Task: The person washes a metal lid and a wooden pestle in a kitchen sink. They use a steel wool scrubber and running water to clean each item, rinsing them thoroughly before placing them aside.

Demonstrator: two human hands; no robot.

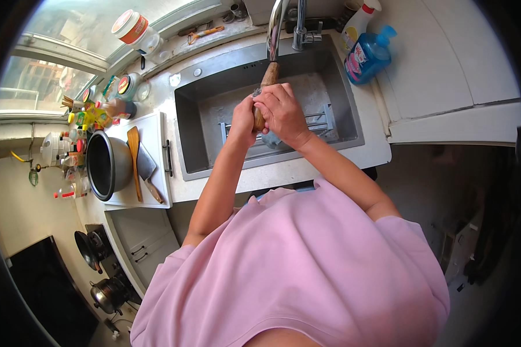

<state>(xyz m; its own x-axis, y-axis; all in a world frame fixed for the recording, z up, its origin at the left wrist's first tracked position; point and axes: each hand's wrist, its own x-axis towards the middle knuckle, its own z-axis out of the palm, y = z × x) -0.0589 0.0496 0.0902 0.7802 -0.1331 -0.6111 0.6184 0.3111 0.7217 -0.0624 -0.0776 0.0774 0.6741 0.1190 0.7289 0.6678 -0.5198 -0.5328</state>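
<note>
Both my hands are around a long brown root vegetable (269, 74), held over the steel sink (191, 130). Its upper end reaches up to the mouth of the chrome faucet (274, 34). My left hand (244, 119) is closed on the lower part, with a bit of grey metal scouring mesh (256, 92) showing beside its fingers. My right hand (282, 110) wraps the vegetable from the right, its fingers touching my left hand. Beneath the hands, a metal rack (328, 117) lies in the sink, and a pale rounded thing (271, 139) is partly hidden.
A blue detergent bottle (368, 56) and a spray bottle (359, 21) stand right of the sink. Left, a white board (163, 130) holds a large grey pot (121, 165), a wooden spatula (133, 147) and a cleaver (146, 162). Jars and bottles line the window side.
</note>
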